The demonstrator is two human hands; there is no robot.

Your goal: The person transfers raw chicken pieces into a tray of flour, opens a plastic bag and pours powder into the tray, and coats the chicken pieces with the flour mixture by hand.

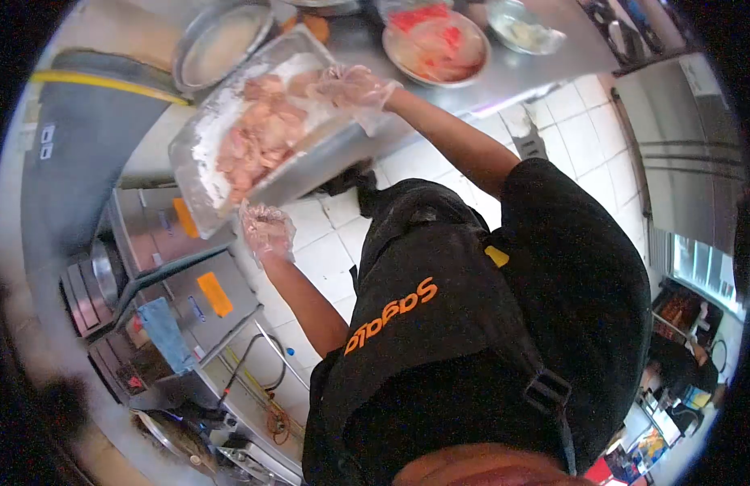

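A rectangular metal tray (318,162) stands tilted in my view, with pieces of raw, pale pink meat (265,130) heaped over white powder (206,134). Clear plastic gloves cover both hands. At the near left corner of the tray, my left hand (268,231) has its fingers curled at the rim. Over the tray's far right end, my right hand (352,87) is closed on a piece of meat (303,83) at its fingertips; blur softens the fingers.
Behind the tray is a round metal pan (223,44). A bowl with red and pinkish contents (436,49) and a smaller clear bowl (522,31) are on the steel counter (561,57). Steel drawers with orange labels (214,294) stand at left. Another person (684,363) is at far right.
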